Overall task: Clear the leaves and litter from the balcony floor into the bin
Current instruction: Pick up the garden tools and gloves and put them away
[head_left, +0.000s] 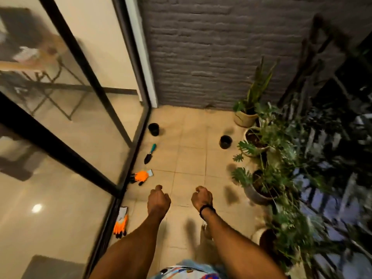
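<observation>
Two gloves (pixel 141 176), one trowel (pixel 149 154), perhaps six pots (pixel 225 141).

A single wide-angle head camera looks forward and steeply down along a narrow balcony floor (pixel 191 158), lines bowing toward the frame edges. Both bare forearms reach in from 6 o'clock, the left hand (pixel 159 200) and right hand (pixel 202 198) close below the lens. A glass door (pixel 80 121) runs from 9 toward 12 o'clock, a brick wall (pixel 211 57) closes 12, potted plants (pixel 267 158) line 3.
</observation>
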The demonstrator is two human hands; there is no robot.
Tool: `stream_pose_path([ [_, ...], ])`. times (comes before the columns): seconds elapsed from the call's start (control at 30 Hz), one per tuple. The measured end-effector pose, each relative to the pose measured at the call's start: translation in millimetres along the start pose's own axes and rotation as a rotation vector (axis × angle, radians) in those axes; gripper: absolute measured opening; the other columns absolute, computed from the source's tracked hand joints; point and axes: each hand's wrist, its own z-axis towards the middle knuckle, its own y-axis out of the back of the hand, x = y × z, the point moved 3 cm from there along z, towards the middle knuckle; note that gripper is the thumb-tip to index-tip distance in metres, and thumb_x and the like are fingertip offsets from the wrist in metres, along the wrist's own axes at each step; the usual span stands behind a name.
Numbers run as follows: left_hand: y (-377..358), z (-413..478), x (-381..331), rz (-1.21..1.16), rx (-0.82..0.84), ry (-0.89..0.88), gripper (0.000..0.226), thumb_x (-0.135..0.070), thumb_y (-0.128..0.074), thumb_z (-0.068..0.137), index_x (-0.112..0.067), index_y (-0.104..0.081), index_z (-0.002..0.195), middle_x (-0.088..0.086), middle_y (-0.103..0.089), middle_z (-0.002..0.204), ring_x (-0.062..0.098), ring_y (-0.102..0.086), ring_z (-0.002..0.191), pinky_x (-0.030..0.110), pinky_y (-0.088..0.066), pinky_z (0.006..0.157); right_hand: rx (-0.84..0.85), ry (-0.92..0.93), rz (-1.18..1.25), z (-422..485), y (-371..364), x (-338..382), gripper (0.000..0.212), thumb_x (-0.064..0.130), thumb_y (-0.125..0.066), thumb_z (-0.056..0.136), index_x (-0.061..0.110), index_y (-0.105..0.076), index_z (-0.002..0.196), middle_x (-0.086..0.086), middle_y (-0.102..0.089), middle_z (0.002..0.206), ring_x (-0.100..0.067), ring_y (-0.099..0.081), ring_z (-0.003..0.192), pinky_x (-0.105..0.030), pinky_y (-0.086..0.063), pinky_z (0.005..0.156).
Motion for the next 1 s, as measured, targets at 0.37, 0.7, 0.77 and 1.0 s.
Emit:
stream_pose_path([
  [0.37, 32.5, 145.2, -41.2, -0.165, -0.110, 0.315, 0.044, -0.027, -0.058, 0.099, -0.015, -0.047, 0.140, 0.015, -0.057, 0.130, 0.030, -0.058, 0.116, 0.041, -0.049, 0.094, 0.249, 0.149, -0.322, 162.6, -4.9, 150.7, 0.036, 0.012, -0.047, 0.094, 0.006, -0.059, 0.128, -0.016, -0.058, 0.134, -0.034, -0.053, 0.124, -0.034, -0.046, 0.101],
  [0.7, 34.0, 366.0, -23.2, -0.139, 0.012, 0.440, 0.046, -0.029, -0.056, 0.098, -0.011, -0.047, 0.140, 0.016, -0.060, 0.126, 0.032, -0.059, 0.110, 0.037, -0.049, 0.084, 0.389, 0.127, -0.477, 358.6, -84.8, 296.3, 0.044, 0.026, -0.054, 0.096, 0.011, -0.054, 0.137, -0.013, -0.054, 0.140, -0.030, -0.049, 0.129, -0.035, -0.042, 0.107],
  [0.77, 31.6, 422.3, -17.5, -0.157, -0.009, 0.455, 0.045, -0.028, -0.056, 0.098, -0.009, -0.048, 0.138, 0.018, -0.061, 0.125, 0.033, -0.059, 0.109, 0.036, -0.047, 0.082, 0.402, 0.141, -0.524, 410.3, -120.6, 315.6, 0.038, 0.018, -0.053, 0.096, 0.011, -0.057, 0.133, -0.012, -0.057, 0.136, -0.030, -0.053, 0.125, -0.033, -0.045, 0.102],
  [1.0, -60.6, 615.4, 52.7, -0.175, -0.010, 0.537, 0.047, -0.029, -0.062, 0.095, -0.007, -0.050, 0.136, 0.024, -0.058, 0.121, 0.041, -0.057, 0.107, 0.044, -0.049, 0.082, 0.445, 0.196, -0.652, 610.8, -278.0, 315.2, 0.039, 0.012, -0.049, 0.097, 0.012, -0.056, 0.135, -0.012, -0.059, 0.134, -0.029, -0.055, 0.123, -0.032, -0.045, 0.098],
])
